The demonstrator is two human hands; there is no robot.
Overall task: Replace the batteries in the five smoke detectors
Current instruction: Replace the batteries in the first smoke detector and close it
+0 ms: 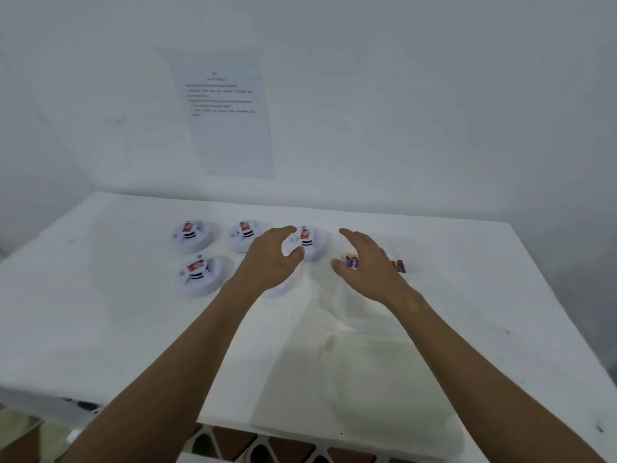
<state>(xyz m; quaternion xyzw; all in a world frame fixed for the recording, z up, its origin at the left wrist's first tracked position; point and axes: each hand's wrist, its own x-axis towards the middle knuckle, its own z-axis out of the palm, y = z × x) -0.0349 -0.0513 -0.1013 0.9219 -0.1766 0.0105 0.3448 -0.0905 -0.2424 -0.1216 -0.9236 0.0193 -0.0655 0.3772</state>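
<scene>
Several white round smoke detectors lie on the white table (117,322), each with a red battery showing on top. One detector (193,236) is at the back left, a second (243,234) beside it, a third (312,243) right of that, and a front one (200,275). Another detector (280,289) lies mostly hidden under my left hand (270,259), which hovers with spread fingers. My right hand (367,262) is open, held above the loose batteries (352,261). More batteries (400,265) peek out beside my right wrist.
A printed paper sheet (227,115) hangs on the white wall behind the table. A clear plastic lid or tray (380,375) lies on the table near the front edge. Patterned floor tiles (287,449) show below the table's front edge.
</scene>
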